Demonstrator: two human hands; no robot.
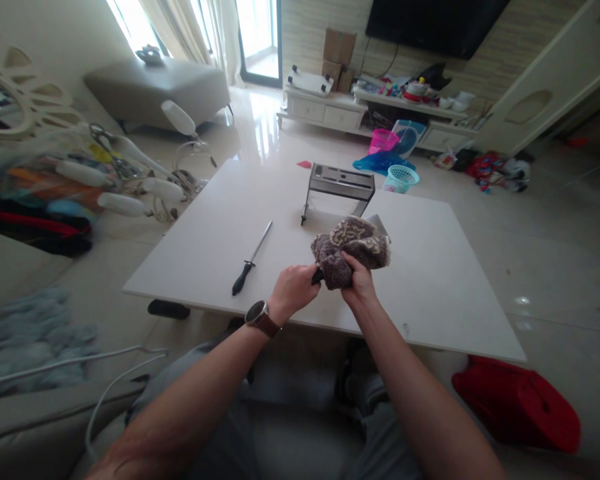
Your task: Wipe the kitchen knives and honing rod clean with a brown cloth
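My left hand (pixel 296 287), with a watch on its wrist, is closed around the black handle (pixel 318 275) of a knife. A brown patterned cloth (pixel 353 241) is bunched around the knife and covers most of it. Beyond the cloth's far right side shows a broad grey piece of blade (pixel 381 228). My right hand (pixel 361 283) grips the cloth from the right, thumb on top. To the left, a honing steel (pixel 252 261) with a black handle lies on the white table (pixel 180 260). Behind the cloth stands a dark-topped knife block (pixel 341 181) with slots.
A small red piece (pixel 304 164) lies at the table's far edge. White lamp arms (pixel 130 203) reach in near the left edge. On the floor are a turquoise basket (pixel 401 179), a pink basket (pixel 383 141) and a red stool-like object (pixel 517 403) at right.
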